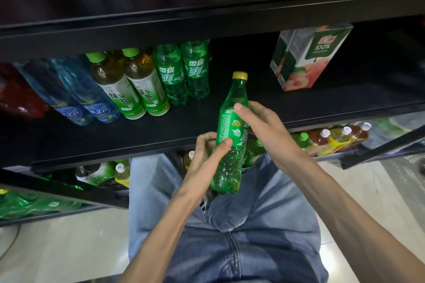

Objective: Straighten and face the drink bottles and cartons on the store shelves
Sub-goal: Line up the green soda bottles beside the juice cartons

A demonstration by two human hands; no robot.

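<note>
I hold a green plastic bottle with both hands, in the air in front of the black shelf, its yellow cap pointing to twelve o'clock and tipped slightly away from me. The plastic is clear and tinted green, narrow at the neck, pebbled with round dimples on the lower body, with a glossy green label wrapped around the middle. My left hand comes in from seven o'clock, its grip curled round the lower body, thumb pressed on the label's bottom edge. My right hand reaches in from four o'clock, its grip wrapped round the upper part of the label, thumb lying on the front.

On the shelf at eleven o'clock stand two more green soda bottles with the same dimpled bases. Left of them stand two green tea bottles with smooth amber shoulders, light green caps and white-and-green labels, then two clear blue water bottles, then something red at nine o'clock, too blurred to tell. At two o'clock stands a rectangular juice carton, matte card, green and white, printed with peaches. A lower shelf holds more bottles. Below are my blue denim jeans and a pale glossy tile floor.
</note>
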